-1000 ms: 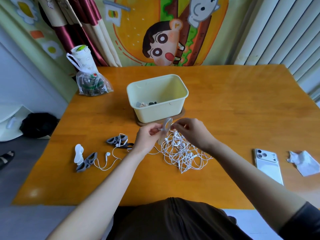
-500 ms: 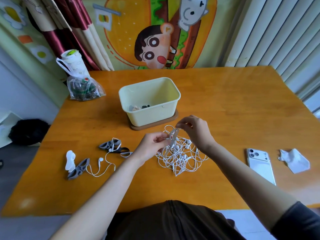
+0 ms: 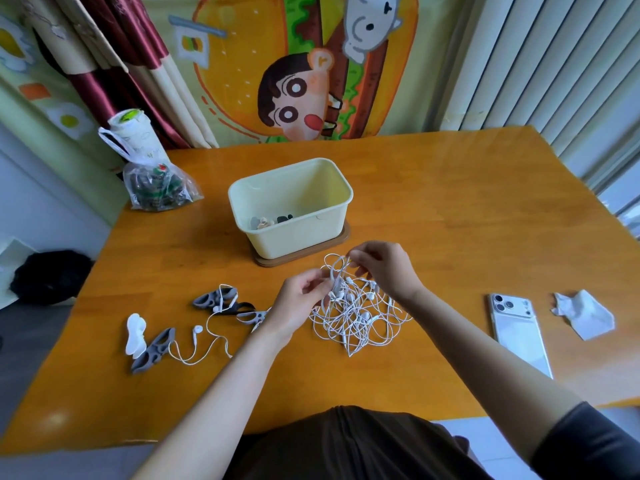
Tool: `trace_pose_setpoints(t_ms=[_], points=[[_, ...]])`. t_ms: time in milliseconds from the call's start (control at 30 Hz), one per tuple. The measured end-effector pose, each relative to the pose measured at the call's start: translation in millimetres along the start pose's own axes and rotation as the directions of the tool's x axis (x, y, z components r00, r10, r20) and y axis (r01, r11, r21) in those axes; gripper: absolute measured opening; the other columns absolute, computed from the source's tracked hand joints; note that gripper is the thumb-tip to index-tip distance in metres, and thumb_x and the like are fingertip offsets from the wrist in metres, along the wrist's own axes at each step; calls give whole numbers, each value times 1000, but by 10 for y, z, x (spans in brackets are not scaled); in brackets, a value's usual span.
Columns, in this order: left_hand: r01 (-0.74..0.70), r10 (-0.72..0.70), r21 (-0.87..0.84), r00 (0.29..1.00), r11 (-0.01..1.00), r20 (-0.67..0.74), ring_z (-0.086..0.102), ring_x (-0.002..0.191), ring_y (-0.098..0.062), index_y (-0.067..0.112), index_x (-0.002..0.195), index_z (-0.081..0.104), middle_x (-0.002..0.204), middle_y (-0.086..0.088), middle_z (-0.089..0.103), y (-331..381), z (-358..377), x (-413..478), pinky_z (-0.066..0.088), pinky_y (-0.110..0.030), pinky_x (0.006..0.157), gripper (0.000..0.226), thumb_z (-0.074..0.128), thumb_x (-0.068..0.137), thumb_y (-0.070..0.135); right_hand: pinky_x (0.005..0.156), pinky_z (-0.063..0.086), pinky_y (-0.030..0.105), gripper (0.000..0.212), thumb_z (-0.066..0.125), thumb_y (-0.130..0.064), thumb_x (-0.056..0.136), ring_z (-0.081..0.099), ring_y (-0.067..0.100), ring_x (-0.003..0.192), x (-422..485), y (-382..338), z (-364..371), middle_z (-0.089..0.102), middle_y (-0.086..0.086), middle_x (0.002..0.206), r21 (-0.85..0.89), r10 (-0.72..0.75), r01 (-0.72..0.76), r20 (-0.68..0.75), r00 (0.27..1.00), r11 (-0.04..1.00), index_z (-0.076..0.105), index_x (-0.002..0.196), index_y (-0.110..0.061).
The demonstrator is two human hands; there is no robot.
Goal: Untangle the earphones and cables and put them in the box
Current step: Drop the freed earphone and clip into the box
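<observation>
Open table (image 3: 450, 258) between cable tangle (image 3: 356, 313) and phone (image 3: 519, 334); box (image 3: 298, 237) just beyond the tangle, grey clips (image 3: 214, 299) at its left.

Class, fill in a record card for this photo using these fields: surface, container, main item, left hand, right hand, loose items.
surface: orange wooden table
container: cream box on a brown base, a few small things inside
main item: tangled white earphones, on the table before the box
left hand: pinches strands of the tangle
right hand: pinches a raised strand
loose items: white phone, crumpled tissue, separate earphone, grey clips
</observation>
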State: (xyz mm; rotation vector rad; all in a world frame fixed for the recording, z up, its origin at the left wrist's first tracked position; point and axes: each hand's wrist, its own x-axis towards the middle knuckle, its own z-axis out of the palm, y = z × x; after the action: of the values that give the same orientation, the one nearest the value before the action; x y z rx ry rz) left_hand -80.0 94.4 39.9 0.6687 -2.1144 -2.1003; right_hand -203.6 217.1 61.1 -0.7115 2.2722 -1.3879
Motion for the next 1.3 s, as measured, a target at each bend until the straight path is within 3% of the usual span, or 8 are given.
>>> trace_pose_setpoints(t_ms=[367,533,667,800,933,1067,1200,1300], points=[[14,-78,-490,991,871,-109,55,97,-29,12,105,63,105,-17,60,309,49,155,48,-35,86,18,48,96,9,42,34,10,23,53,-21,96,49,3,50,-221,-26,223,60,-1,67,310,247,-276,130,960,910,61,76,-12],[41,-167,-543,969,838,-184,62,89,-19,13,109,63,97,-7,66,267,6,232,54,-28,73,19,47,98,11,47,36,13,22,50,-20,96,45,4,48,-257,-87,357,57,-2,62,287,237,-267,135,962,920,60,78,-12],[67,-208,-533,956,843,-208,62,89,-20,8,117,59,97,-9,65,272,19,293,53,-31,78,23,48,98,11,47,36,15,22,49,-20,96,45,3,45,-245,-91,378,57,-3,61,245,252,-275,122,960,930,61,79,-14],[79,-220,-527,952,846,-210,58,81,-21,10,101,63,84,-10,61,268,70,320,51,-36,82,15,49,97,11,48,35,17,21,49,-15,95,44,4,44,-240,-76,409,57,-2,60,256,282,-306,126,951,917,61,79,-12],[62,-174,-402,953,913,-247,61,79,-18,13,101,62,84,-6,62,254,19,320,54,-34,79,13,50,98,10,52,37,20,26,49,-16,95,46,9,50,-247,-98,446,57,-1,61,243,285,-307,122,951,920,61,72,-17],[10,-34,-68,933,998,-357,58,77,-15,22,91,60,82,0,61,169,-81,336,51,-34,79,15,56,94,8,53,39,20,25,48,-17,96,47,7,51,-276,-178,471,57,-3,61,226,234,-261,140,962,939,66,80,-13],[-19,87,265,966,964,-244,57,76,-5,19,95,60,81,6,63,97,-243,278,45,-11,65,13,59,92,7,51,39,18,25,48,-20,97,48,6,51,-271,-295,467,57,-4,63,111,166,-187,170,971,976,67,89,-5],[-41,107,373,982,927,-158,54,72,-1,20,95,62,79,8,62,42,-351,190,40,-3,59,10,61,91,11,53,40,23,25,51,-20,96,49,10,54,-225,-371,444,58,-5,66,-36,120,-116,143,983,993,68,90,-3]])
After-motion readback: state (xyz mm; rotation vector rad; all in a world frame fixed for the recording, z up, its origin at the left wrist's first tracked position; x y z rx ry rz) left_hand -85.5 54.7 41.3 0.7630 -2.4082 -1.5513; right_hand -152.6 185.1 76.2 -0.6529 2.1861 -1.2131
